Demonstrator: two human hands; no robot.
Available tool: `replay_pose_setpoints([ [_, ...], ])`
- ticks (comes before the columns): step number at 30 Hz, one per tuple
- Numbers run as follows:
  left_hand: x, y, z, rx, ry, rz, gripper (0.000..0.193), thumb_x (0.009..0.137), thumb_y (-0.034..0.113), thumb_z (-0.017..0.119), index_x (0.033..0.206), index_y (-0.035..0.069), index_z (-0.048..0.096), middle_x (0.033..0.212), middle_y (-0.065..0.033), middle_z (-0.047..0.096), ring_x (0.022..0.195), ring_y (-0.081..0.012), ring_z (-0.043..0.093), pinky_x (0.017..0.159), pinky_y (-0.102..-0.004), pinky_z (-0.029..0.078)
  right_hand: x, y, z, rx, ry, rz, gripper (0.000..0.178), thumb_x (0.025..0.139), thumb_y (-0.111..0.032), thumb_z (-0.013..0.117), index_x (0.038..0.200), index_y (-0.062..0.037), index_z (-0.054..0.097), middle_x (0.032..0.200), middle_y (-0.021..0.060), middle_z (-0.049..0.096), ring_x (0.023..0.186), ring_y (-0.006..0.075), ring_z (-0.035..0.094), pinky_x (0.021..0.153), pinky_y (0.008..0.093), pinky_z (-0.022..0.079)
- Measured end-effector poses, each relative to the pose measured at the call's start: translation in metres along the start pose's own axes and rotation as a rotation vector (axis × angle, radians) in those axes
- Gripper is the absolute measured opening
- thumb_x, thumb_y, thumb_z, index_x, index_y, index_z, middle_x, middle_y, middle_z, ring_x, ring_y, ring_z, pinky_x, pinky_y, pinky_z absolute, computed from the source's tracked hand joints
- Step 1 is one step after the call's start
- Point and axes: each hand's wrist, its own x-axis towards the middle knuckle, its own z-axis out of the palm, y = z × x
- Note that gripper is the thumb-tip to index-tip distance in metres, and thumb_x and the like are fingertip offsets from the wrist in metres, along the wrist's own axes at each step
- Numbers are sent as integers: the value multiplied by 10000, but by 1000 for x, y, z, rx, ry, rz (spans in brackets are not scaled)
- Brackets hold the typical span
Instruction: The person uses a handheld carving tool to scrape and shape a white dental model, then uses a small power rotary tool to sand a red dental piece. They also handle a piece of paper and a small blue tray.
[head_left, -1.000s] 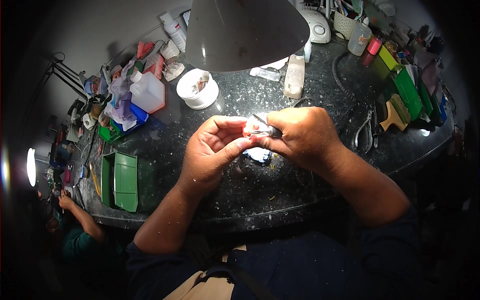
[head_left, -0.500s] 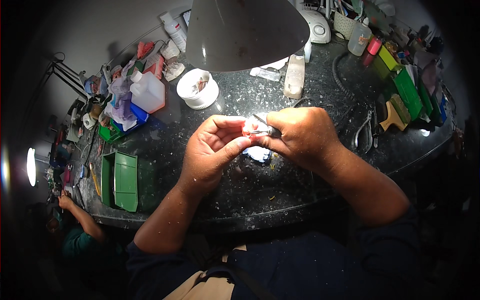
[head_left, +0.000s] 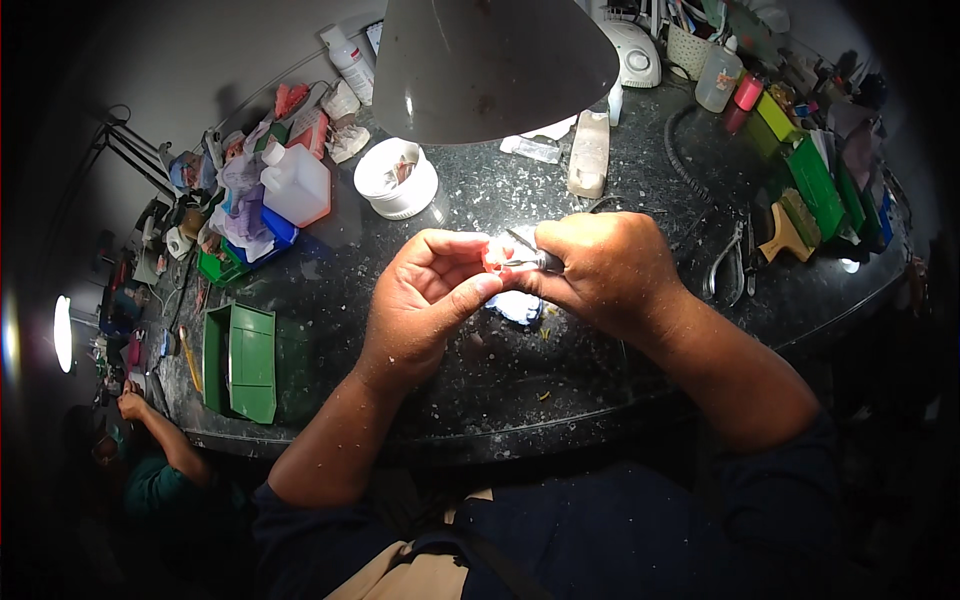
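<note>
Under the lamp, my left hand (head_left: 412, 300) pinches a small pink-and-pale piece (head_left: 494, 256), perhaps a denture part, between thumb and fingertips. My right hand (head_left: 612, 268) is closed around a grey rotary handpiece (head_left: 546, 261). The tool's thin tip points left and meets the pink piece, or comes very close to it. Glare and my fingers hide much of the piece and the exact contact. Below the two hands, a crumpled white-and-blue cloth or paper (head_left: 517, 307) lies on the dark bench (head_left: 480, 385).
A large grey lamp shade (head_left: 490, 70) hangs over the bench. Leftward are a round white container (head_left: 396, 180), a plastic jug (head_left: 296, 186) and a green bin (head_left: 240, 362). Pliers (head_left: 724, 264) and a brush (head_left: 786, 236) lie right. At far left, another person's arm (head_left: 160, 430) shows.
Both hands keep almost the same pose. The pink piece and the handpiece tip have shifted only slightly against each other.
</note>
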Motion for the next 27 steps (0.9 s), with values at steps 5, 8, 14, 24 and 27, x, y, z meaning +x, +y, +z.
replay_pose_setpoints([
  [5,-1,-1,-1,-11,10,-5,345,1048,-55,756,1355,-25,603,1358,-233,748,1279,-302,762,1176,-477,601,0,-1,0,-25,-8,-19,481,977,-592,810,838,-139,733,719,66,740,645,264,769,574,421,597],
  [8,0,-2,-1,-19,14,-13,343,1048,-54,757,1353,-22,603,1351,-229,748,1285,-299,758,1175,-478,603,-1,1,0,-37,-10,-20,477,974,-587,815,835,-138,731,718,63,740,643,264,767,571,418,594],
  [14,-1,-2,-2,-12,22,-25,345,1046,-49,761,1352,-18,604,1339,-219,748,1297,-294,749,1180,-484,600,-1,-1,0,-27,-8,-24,468,970,-576,822,837,-138,727,722,65,742,643,263,767,572,420,594],
  [24,0,-4,-3,-66,6,-4,337,1053,-71,760,1344,-26,595,1326,-205,749,1271,-280,764,1159,-425,610,0,0,-1,-38,-9,-22,466,975,-574,815,840,-137,727,728,69,745,652,271,769,577,420,597],
  [27,0,-3,-2,-60,7,-17,356,1056,-87,742,1366,-22,579,1341,-210,737,1280,-278,759,1160,-421,609,0,1,-1,-8,6,-15,476,972,-586,813,843,-136,727,730,71,744,651,273,768,579,421,599],
])
